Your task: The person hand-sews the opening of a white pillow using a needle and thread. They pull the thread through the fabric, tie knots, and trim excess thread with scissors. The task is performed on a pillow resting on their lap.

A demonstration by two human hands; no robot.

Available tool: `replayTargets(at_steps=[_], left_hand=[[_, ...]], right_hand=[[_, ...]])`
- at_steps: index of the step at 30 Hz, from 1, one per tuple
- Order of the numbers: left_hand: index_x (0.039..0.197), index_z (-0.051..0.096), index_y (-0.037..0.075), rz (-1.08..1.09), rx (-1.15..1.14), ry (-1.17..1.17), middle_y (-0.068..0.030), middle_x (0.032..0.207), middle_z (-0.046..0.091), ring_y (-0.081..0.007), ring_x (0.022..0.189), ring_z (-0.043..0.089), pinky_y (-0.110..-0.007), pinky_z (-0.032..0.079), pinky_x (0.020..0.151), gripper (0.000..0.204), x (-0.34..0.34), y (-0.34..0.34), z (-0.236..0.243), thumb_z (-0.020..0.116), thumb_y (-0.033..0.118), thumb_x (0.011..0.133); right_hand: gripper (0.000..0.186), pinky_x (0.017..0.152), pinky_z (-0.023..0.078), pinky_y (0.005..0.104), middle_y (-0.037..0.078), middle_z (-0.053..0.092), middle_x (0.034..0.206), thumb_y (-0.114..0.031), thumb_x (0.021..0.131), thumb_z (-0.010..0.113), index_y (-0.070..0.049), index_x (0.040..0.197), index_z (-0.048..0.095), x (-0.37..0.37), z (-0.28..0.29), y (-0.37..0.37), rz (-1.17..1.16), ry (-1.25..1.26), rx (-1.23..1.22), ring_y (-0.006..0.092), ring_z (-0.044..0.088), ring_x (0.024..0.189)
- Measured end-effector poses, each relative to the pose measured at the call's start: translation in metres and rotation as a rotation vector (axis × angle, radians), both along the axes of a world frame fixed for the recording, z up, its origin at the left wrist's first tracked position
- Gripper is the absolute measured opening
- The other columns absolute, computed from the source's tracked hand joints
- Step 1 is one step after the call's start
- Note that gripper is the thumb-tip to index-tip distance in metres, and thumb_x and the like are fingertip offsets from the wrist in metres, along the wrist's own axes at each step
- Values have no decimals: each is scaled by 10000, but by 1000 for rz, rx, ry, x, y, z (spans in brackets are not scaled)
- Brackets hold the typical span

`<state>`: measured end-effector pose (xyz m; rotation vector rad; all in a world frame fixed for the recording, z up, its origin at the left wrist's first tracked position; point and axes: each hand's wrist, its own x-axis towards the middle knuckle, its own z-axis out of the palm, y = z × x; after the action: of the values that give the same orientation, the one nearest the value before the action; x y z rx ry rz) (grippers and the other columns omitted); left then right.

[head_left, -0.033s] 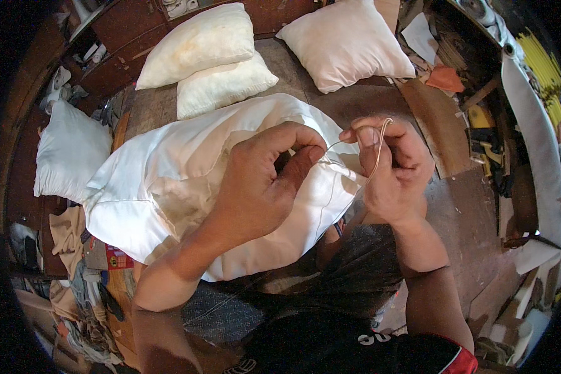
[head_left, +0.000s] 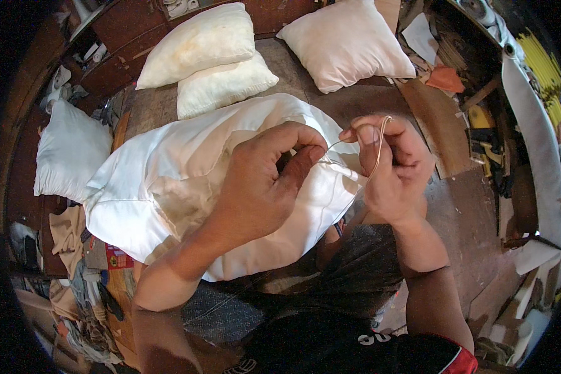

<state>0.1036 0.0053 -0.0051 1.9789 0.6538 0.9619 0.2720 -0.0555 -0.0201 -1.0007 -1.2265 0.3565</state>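
My left hand is closed, its thumb and forefinger pinching one end of a thin, dark curved needle. The needle's other end reaches the fingertips of my right hand. That hand is closed too, with a cream thread looped over its fingers and running down past the thumb. Exactly where thread and needle meet is too small to make out. Below both hands, a large white satiny cushion cover lies across my lap, its cream inner side showing in the middle.
Two stacked off-white pillows lie at the back, with a white pillow to their right and another pillow at the left. Fabric scraps are heaped at lower left. A brown board and cluttered shelves line the right.
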Motion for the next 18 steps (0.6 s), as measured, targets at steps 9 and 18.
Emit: replayTargets(at_steps=[9, 18], left_hand=[[943, 609, 11, 0, 23, -23, -10, 760, 569, -65, 635, 452, -230, 377, 563, 96, 0, 0, -4, 583, 102, 956], [947, 579, -3, 29, 11, 6, -145, 770, 597, -226, 668, 588, -316, 464, 621, 41, 0, -3, -1, 581, 22, 914]], right_hand=[[131, 720, 463, 216, 73, 674, 862, -46, 960, 557, 59, 930, 628, -1, 9, 0, 96, 135, -168, 80, 588, 799], [150, 726, 469, 218, 79, 675, 869, -54, 974, 536, 57, 943, 632, -1, 9, 3, 172, 185, -181, 92, 599, 802]])
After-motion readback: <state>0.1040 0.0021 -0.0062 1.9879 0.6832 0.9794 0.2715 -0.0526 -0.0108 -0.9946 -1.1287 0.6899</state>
